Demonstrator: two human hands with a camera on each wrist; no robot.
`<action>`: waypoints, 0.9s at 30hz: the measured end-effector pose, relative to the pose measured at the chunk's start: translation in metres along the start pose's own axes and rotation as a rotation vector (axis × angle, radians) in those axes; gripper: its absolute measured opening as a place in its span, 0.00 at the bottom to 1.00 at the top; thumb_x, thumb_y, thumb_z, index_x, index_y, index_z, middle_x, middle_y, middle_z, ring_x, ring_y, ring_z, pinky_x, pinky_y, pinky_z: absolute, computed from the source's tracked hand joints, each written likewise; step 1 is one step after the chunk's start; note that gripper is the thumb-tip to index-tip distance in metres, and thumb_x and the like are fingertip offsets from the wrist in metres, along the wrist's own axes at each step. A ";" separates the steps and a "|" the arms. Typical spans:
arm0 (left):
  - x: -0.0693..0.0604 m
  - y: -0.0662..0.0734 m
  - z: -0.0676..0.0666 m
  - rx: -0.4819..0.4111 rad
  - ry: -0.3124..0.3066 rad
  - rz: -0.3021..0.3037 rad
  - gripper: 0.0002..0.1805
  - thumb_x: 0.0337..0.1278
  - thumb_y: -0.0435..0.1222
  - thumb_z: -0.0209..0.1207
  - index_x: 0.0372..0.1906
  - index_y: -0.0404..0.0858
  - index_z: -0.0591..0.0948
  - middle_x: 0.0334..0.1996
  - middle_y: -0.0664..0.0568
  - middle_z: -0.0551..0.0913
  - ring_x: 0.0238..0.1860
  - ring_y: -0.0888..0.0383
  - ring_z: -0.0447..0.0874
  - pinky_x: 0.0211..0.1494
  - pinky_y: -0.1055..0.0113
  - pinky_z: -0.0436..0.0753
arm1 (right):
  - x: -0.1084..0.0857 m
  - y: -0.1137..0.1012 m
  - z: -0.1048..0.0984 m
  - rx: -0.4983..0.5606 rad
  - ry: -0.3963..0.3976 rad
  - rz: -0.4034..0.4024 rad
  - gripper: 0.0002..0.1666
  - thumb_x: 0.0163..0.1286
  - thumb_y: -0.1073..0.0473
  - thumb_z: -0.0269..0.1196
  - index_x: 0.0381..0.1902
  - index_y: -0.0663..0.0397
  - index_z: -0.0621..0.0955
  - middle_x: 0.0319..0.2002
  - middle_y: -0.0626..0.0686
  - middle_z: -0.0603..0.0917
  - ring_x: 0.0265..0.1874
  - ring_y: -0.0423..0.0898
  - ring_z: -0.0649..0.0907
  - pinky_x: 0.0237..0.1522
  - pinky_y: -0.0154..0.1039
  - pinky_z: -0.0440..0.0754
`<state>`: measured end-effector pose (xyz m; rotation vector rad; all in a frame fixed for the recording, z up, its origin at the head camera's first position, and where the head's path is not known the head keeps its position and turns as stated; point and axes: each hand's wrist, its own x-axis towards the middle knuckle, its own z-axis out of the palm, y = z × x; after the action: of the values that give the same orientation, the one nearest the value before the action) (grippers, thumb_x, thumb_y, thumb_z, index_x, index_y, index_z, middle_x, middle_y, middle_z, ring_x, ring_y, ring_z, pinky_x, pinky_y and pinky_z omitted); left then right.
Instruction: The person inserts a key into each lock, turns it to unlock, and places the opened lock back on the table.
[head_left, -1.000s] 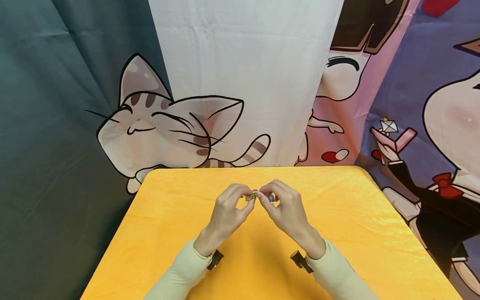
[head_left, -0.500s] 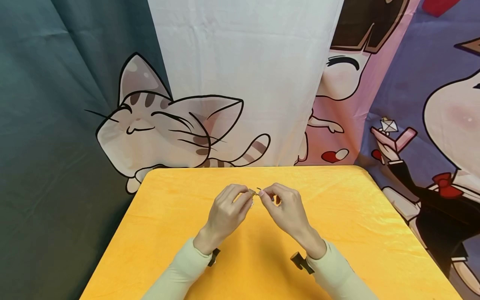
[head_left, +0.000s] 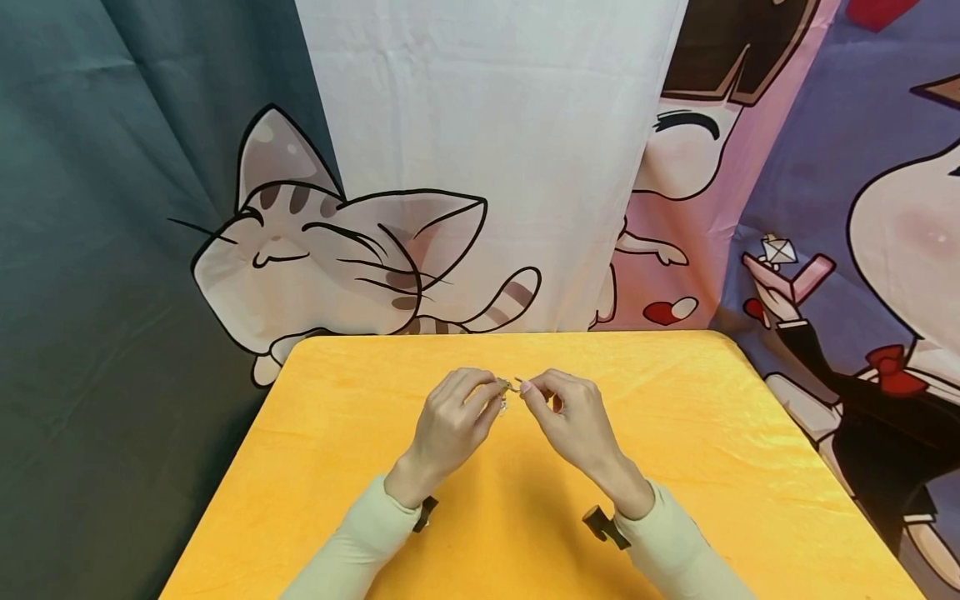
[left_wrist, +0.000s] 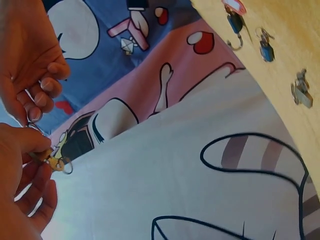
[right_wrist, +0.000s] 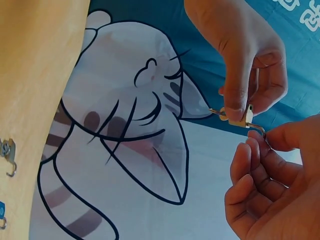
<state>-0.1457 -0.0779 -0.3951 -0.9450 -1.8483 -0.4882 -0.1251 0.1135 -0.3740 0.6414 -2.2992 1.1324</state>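
My left hand (head_left: 453, 417) pinches a small brass padlock (right_wrist: 239, 121) by its body, raised above the table. A key (right_wrist: 220, 114) sticks out at one end of it, and a thin ring (left_wrist: 68, 166) hangs at the keys in the left wrist view. Opposite, my right hand (head_left: 566, 417) holds the tip of the bent metal shackle (right_wrist: 258, 128) between thumb and fingers. Fingers cover part of the lock body, and whether the shackle is free on one side I cannot tell.
A yellow cloth covers the table (head_left: 360, 375). Beyond the hands lie a blue padlock with keys (left_wrist: 267, 51), another blue padlock (left_wrist: 235, 22) and a silver one (left_wrist: 303, 95). A printed curtain (head_left: 480, 167) hangs right behind the table's far edge.
The padlock has turned in my left fingers, and its shackle now shows between the hands. My right fingertips have shifted slightly right. The blue padlock seen past my right hand is now hidden.
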 end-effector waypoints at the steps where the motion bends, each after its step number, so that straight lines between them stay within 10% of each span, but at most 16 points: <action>1: 0.000 0.000 0.000 -0.018 -0.004 -0.018 0.09 0.45 0.29 0.72 0.34 0.36 0.84 0.34 0.50 0.84 0.36 0.56 0.82 0.41 0.70 0.83 | 0.000 0.000 0.000 -0.003 0.003 -0.006 0.09 0.70 0.59 0.62 0.31 0.50 0.87 0.24 0.41 0.83 0.20 0.34 0.70 0.23 0.29 0.70; 16: -0.017 -0.012 0.009 -0.279 -0.132 -0.396 0.08 0.51 0.30 0.70 0.36 0.38 0.81 0.32 0.52 0.84 0.33 0.58 0.83 0.36 0.69 0.83 | -0.001 0.011 -0.010 -0.087 -0.003 -0.122 0.02 0.69 0.59 0.63 0.37 0.48 0.83 0.32 0.41 0.83 0.32 0.37 0.80 0.31 0.33 0.78; 27: -0.036 -0.034 0.023 -0.441 -0.213 -0.674 0.07 0.55 0.32 0.68 0.39 0.39 0.85 0.31 0.52 0.86 0.31 0.62 0.82 0.36 0.60 0.85 | -0.007 0.018 -0.019 -0.222 -0.145 -0.192 0.25 0.68 0.48 0.63 0.60 0.48 0.78 0.63 0.50 0.77 0.64 0.49 0.75 0.63 0.55 0.72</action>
<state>-0.1768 -0.0973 -0.4347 -0.6394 -2.2961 -1.2865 -0.1260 0.1401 -0.3785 0.8594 -2.3793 0.7522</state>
